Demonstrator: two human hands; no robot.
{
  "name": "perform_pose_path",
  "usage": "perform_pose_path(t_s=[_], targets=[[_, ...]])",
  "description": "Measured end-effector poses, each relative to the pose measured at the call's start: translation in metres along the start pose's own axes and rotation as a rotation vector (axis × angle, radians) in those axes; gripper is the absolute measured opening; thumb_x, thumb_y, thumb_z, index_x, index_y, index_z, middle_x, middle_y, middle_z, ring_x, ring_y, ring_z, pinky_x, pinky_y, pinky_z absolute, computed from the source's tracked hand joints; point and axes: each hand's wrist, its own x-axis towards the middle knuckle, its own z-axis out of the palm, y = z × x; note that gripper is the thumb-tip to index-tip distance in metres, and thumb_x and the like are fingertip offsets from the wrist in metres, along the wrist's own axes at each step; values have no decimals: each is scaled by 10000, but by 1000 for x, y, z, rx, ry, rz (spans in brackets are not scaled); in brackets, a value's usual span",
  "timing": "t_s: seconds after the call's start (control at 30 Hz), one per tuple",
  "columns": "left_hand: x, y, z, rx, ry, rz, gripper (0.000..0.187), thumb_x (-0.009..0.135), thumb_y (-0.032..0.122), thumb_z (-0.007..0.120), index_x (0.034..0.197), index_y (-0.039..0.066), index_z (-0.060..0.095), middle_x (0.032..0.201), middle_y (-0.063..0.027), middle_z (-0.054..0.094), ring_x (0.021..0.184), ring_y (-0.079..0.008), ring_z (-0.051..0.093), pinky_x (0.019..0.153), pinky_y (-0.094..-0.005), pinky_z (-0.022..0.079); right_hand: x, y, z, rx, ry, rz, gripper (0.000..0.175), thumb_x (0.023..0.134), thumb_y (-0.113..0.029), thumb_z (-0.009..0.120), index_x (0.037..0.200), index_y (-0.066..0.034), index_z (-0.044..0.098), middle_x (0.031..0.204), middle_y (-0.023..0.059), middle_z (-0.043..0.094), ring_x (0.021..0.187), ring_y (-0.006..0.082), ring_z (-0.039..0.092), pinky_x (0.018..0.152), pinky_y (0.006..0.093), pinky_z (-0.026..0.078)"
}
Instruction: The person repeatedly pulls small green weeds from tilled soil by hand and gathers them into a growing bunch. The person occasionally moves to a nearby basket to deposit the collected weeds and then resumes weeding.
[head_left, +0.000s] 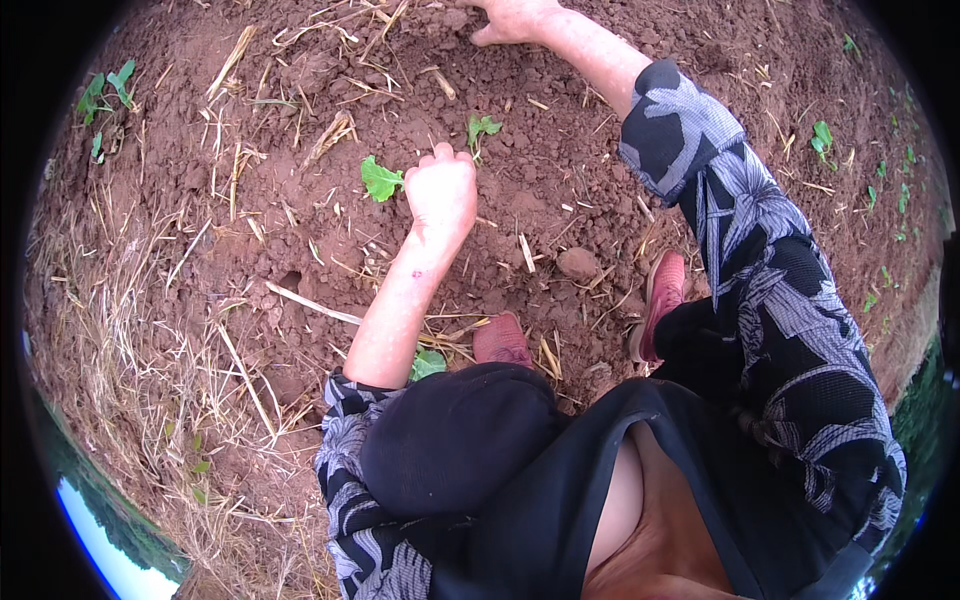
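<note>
My left hand (442, 184) is a closed fist low over the brown soil, with a green seedling leaf (381, 179) sticking out at its left side. The stem, if held, is hidden by the fingers. A small leafy seedling (481, 133) stands just beyond the fist, to its upper right. My right hand (514, 21) reaches to the loose soil (442, 45) at the top edge, thumb apart from the fingers; its fingertips are partly cut off by the frame, and nothing shows in it.
Dry straw (247, 375) lies thick at the left. More seedlings grow at the upper left (94, 97) and right (823, 139). A round clod (578, 264) lies before my pink shoes (665, 296). A green leaf (427, 364) shows beside my left forearm.
</note>
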Motion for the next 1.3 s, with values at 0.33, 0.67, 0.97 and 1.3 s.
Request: perform_pose_path(t_s=[0.33, 0.67, 0.97, 1.3], targets=[[-1, 24, -13, 31, -10, 41, 40, 723, 126, 612, 748, 99, 626, 805, -59, 569, 686, -203, 632, 566, -345, 520, -68, -23, 46, 85, -274, -179, 605, 764, -375, 704, 1312, -231, 491, 1127, 174, 554, 1107, 314, 539, 967, 401, 428], [-7, -12, -35, -291, 334, 98, 72, 753, 125, 648, 805, 75, 649, 816, -75, 583, 665, -221, 604, 632, -317, 502, -44, -48, 88, 51, -331, -116, 373, 695, -248, 742, 1055, -183, 667, 1018, 62, 676, 985, 244, 627, 853, 356, 494], [-224, -86, -61, -756, 529, -811, 133, 828, 67, 631, 945, 17, 668, 856, -110, 665, 762, -224, 643, 704, -303, 507, -107, -76, 35, 232, -89, -226, 305, 856, -263, 620, 1114, -101, 635, 983, 118, 665, 894, 254, 650, 827, 359, 498], [-259, 15, -14, -728, 280, -957, 231, 804, 197, 677, 956, 22, 662, 888, -129, 658, 826, -302, 622, 757, -388, 493, -168, -201, 104, 61, -542, -704, 385, 818, -336, 637, 1131, -112, 623, 991, 113, 640, 986, 291, 606, 854, 401, 487]])
